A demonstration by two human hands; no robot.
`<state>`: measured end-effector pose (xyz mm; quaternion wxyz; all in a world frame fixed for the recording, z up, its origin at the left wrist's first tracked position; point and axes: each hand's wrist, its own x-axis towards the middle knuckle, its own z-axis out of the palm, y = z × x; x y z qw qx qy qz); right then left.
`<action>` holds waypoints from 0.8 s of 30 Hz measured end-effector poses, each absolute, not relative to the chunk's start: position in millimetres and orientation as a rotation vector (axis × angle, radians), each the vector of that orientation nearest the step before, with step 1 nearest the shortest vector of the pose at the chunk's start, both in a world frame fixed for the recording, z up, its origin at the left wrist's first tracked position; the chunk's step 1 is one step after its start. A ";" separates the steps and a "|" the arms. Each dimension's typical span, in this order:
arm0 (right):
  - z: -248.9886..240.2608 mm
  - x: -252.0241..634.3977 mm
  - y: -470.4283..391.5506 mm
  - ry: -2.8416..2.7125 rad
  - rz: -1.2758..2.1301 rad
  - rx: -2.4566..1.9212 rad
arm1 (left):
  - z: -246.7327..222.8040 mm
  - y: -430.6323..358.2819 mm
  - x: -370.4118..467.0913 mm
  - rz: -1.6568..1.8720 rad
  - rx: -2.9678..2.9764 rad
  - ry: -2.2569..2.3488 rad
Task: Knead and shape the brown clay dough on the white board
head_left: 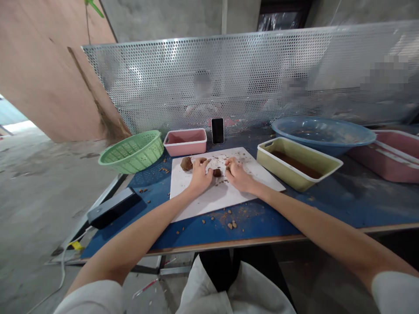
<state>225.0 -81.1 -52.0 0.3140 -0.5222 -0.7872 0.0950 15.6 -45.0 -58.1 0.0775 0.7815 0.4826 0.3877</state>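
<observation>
A white board [183,205] lies on the blue table, strewn with brown crumbs. My left hand [200,176] rests on it with bent fingers and the thumb spread apart. Beside that thumb lies a short dark-brown piece of clay [217,173], between my two hands. A rounded brown clay lump [186,164] sits just left of my left fingers. My right hand [238,175] is curled, its thumb and fingertips closed around a small brown bit of clay, mostly hidden.
Behind the board stand a green basket [131,159], a pink basin [188,148] and an upright phone [218,131]. On the right are a yellow-green basin [281,170] with brown liquid, a blue tub [353,138] and a pink tub [386,163]. A black box [114,207] lies left.
</observation>
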 end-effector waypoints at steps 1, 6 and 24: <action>-49.2 222.2 -77.2 -2.090 0.310 -1.344 | -57.4 -42.0 14.3 1.194 2.265 1.402; -37.8 202.0 -59.6 -2.045 0.536 -1.135 | -53.3 -32.6 10.7 1.209 1.846 1.139; -52.1 203.0 -69.1 -1.830 0.416 -0.931 | -45.1 -37.9 9.7 1.122 1.711 0.949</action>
